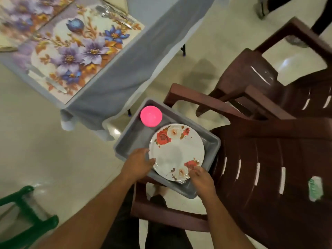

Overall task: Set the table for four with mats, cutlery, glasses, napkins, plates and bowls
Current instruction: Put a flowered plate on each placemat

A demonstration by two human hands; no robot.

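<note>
No writing is readable. Both hands grip the plate point(177, 150) by its near rim, left hand point(139, 163), right hand point(201, 177), over the tub point(133, 139) on the chair point(269, 159); bare floor point(53, 150) lies left.

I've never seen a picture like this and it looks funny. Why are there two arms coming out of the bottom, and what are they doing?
The camera sits on a person's head and looks down, so the arms you see are their own. The left hand and the right hand each have a grip on an edge of a white plate with red roses. The plate is over a grey tub resting on a brown chair. A pink bowl sits in the tub too. Up on the table lies a flowery mat with a knife and spoons.
</note>
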